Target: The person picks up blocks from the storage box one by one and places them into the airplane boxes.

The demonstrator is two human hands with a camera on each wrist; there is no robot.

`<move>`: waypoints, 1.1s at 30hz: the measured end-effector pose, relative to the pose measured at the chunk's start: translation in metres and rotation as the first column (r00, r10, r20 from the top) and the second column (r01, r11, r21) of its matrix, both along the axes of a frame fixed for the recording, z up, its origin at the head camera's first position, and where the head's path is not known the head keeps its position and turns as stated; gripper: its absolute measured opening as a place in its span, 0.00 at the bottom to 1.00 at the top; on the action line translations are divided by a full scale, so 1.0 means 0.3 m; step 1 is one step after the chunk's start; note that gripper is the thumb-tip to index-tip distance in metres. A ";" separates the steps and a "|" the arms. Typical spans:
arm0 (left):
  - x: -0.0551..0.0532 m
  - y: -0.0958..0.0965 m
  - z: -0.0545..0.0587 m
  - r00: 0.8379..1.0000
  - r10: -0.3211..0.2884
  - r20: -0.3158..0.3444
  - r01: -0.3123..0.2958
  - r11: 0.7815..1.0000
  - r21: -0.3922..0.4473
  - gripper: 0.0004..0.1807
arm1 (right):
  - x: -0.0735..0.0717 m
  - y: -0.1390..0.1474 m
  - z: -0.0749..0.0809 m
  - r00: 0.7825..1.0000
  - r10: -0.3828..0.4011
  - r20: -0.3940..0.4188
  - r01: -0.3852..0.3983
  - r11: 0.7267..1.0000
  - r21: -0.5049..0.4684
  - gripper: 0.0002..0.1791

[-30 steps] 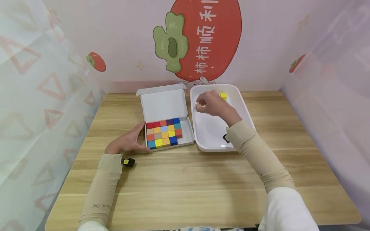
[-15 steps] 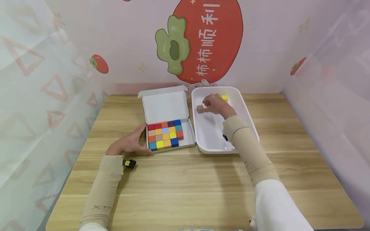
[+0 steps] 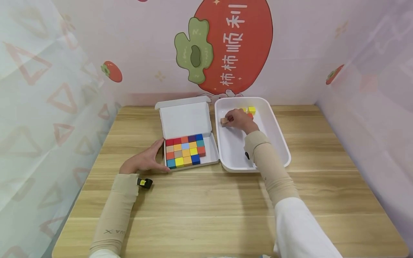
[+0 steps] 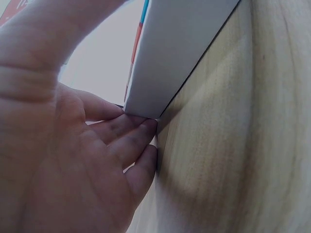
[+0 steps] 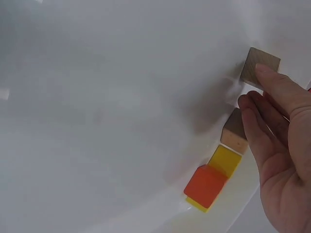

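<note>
Along the left side of a shallow white cardboard box point(image 3: 211, 148) rests my left hand point(image 3: 144, 157), thumb by the front corner, fingers by the rear one. Its fingertips touch the box's end in the left wrist view. Rows of coloured wooden cubes point(image 3: 185, 150) fill most of the box. My right hand point(image 3: 238, 120) reaches into a white plastic tub point(image 3: 233, 154). In the right wrist view its thumb overlaps a plain wooden cube point(image 5: 257, 60), with a gap between thumb and fingers. Below those fingers lies another plain wooden cube point(image 5: 234, 133).
Near the wooden cubes in the tub are yellow cubes point(image 5: 225, 160) and a red-orange cube point(image 5: 205, 187). The box's raised lid point(image 3: 185, 120) stands behind its cubes. Tub and box sit side by side on a wooden table point(image 3: 200, 208) before a printed wall.
My right hand drew slightly right of the plain wooden cube, then came back to it. A red-orange cube behind the hand now shows. My left hand stays at the box.
</note>
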State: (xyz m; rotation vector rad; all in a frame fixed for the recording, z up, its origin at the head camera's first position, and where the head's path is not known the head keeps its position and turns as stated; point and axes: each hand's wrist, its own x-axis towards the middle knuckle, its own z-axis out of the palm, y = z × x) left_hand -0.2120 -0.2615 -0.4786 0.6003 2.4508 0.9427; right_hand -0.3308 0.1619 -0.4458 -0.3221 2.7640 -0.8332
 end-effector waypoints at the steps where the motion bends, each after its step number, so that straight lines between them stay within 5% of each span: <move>1: -0.001 -0.001 -0.003 1.000 -0.004 -0.004 0.004 1.000 0.003 0.78 | -0.002 0.000 -0.003 1.000 0.005 -0.009 -0.005 1.000 -0.006 0.25; 9: -0.002 -0.004 -0.009 1.000 -0.011 -0.012 0.011 1.000 0.020 0.77 | -0.004 0.008 0.009 0.998 -0.017 -0.062 0.015 0.999 -0.037 0.21; 18: -0.005 -0.002 -0.005 1.000 -0.013 -0.010 0.013 0.999 0.043 0.77 | 0.036 0.011 0.111 0.992 0.012 -0.123 -0.015 1.000 -0.019 0.21; 33: -0.010 -0.003 -0.006 1.000 -0.002 0.002 0.002 0.999 0.032 0.78 | 0.239 -0.003 0.267 0.975 0.095 -0.201 -0.107 0.993 -0.050 0.14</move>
